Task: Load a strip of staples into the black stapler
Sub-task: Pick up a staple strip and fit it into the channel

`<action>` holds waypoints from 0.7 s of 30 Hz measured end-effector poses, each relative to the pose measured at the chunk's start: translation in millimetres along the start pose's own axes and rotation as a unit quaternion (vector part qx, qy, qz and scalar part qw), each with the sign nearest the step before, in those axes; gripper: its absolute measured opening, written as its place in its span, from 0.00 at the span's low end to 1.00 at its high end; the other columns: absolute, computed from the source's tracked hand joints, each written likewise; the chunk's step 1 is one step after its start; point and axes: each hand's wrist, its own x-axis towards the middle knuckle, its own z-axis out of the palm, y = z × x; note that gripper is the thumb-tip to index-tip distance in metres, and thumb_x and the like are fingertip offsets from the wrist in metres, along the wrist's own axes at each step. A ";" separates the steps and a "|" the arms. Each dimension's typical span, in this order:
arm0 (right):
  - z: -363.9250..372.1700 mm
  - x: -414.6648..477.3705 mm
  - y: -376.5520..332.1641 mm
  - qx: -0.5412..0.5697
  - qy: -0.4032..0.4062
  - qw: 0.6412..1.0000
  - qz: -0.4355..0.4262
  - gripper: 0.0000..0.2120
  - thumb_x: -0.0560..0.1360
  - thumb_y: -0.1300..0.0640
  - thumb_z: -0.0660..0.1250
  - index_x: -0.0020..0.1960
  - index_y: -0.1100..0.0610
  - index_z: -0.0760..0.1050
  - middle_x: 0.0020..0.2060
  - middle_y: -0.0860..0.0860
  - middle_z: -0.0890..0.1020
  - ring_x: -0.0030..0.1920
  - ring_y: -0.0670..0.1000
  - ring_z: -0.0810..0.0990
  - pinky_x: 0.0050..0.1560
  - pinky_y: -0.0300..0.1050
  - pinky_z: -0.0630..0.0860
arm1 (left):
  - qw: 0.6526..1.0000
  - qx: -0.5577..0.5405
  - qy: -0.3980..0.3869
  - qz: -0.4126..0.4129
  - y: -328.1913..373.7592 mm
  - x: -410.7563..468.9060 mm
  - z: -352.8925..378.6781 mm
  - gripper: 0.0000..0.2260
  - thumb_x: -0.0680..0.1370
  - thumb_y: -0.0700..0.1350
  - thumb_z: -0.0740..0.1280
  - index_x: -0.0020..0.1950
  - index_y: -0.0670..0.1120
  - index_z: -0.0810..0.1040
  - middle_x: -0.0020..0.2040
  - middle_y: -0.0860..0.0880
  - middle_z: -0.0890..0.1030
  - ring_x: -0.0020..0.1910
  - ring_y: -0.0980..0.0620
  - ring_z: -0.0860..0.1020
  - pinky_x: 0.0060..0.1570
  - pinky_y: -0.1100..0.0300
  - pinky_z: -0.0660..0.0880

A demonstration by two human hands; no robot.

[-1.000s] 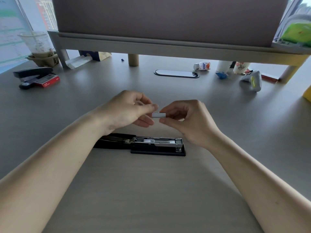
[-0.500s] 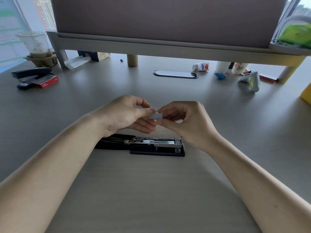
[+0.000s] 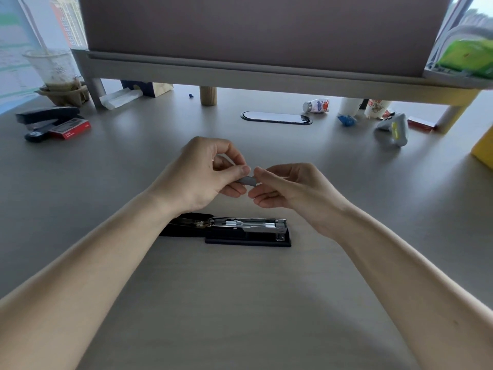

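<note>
The black stapler (image 3: 248, 237) lies flat on the desk just below my hands, its top swung back to the left and its metal magazine channel (image 3: 250, 223) exposed. A short grey staple strip (image 3: 248, 180) hangs above it, pinched between the thumb and fingers of my left hand (image 3: 202, 177). My right hand (image 3: 290, 188) is close beside the strip's right end, fingers loosely apart, index fingertip near or touching that end. Neither hand touches the stapler.
A second black stapler (image 3: 46, 116) and a red staple box (image 3: 70, 128) sit far left, by a plastic cup (image 3: 53, 70). A raised shelf (image 3: 266, 76) spans the back; beneath it lie an oval cable port (image 3: 276, 118), a small bottle (image 3: 316, 106) and cups.
The strip has passed from my right hand's pinch into my left hand's. My right fingers have loosened and spread. Both hands stay above the stapler, which has not moved.
</note>
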 end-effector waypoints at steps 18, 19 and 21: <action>-1.1 -6.1 2.2 -0.042 0.076 0.994 -0.066 0.03 0.73 0.64 0.79 0.46 0.59 0.87 0.39 0.49 0.90 0.40 0.48 0.89 0.51 0.40 0.83 | 0.999 -0.038 -0.030 -0.013 -1.5 -6.7 -2.9 0.03 0.76 0.37 0.75 0.47 0.38 0.84 0.37 0.44 0.87 0.38 0.49 0.88 0.42 0.60 0.84; -1.0 -6.9 3.0 -0.066 0.081 0.991 -0.078 0.04 0.72 0.63 0.79 0.46 0.58 0.88 0.40 0.49 0.90 0.42 0.49 0.90 0.51 0.41 0.82 | 0.999 -0.036 -0.034 -0.006 -1.7 -7.0 -3.6 0.04 0.75 0.36 0.76 0.47 0.37 0.84 0.38 0.42 0.87 0.38 0.50 0.88 0.43 0.60 0.84; -0.5 -9.2 3.9 -0.086 0.083 0.988 -0.103 0.03 0.72 0.62 0.79 0.46 0.56 0.88 0.42 0.51 0.91 0.43 0.51 0.90 0.50 0.44 0.82 | 0.999 -0.014 -0.038 0.013 -1.2 -7.8 -5.0 0.05 0.73 0.36 0.77 0.47 0.37 0.84 0.40 0.40 0.88 0.39 0.50 0.87 0.46 0.59 0.84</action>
